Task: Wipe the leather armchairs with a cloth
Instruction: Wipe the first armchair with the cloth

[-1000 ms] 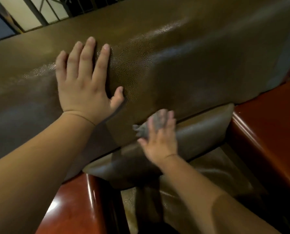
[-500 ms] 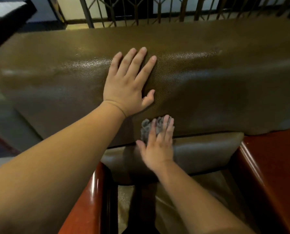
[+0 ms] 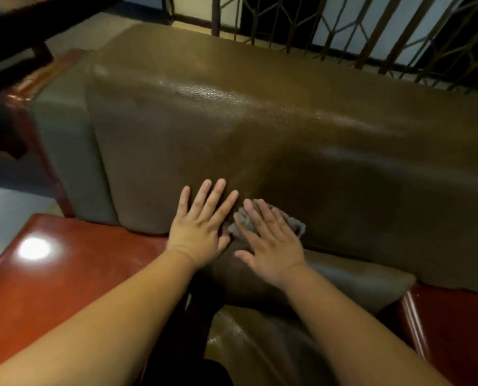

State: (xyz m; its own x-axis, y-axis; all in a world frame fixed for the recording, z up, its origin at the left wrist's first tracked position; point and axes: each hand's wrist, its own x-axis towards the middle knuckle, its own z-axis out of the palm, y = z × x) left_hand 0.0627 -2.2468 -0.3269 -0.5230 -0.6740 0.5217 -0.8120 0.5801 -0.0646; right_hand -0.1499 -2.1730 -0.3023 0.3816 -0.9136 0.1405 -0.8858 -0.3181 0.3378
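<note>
At the far left a glossy red-brown wooden armrest point(image 3: 65, 268) carries a bright round reflection of light near its left edge. Just to its right rises the backrest point(image 3: 260, 140) of the brown leather armchair, with a grey-green side panel at its left edge and a sheen along its rounded top. The left hand point(image 3: 201, 227) lies flat against the lower part of the backrest, near its bottom edge; its grip is wide, fingers straight and spread, holding nothing. Just beside it, thumb nearly touching, the right hand point(image 3: 271, 240) presses a small grey cloth point(image 3: 296, 224) onto the leather with straight fingers, so its grip is also wide, the cloth bunched under the fingers and showing past them on the right. Below both hands runs a leather cushion point(image 3: 357, 277), and under that the seat point(image 3: 260, 344). At the far right a second red-brown armrest point(image 3: 460, 330) shows. Behind the backrest's top edge stands a dark metal railing point(image 3: 371, 37). No brand, label or writing can be read anywhere
</note>
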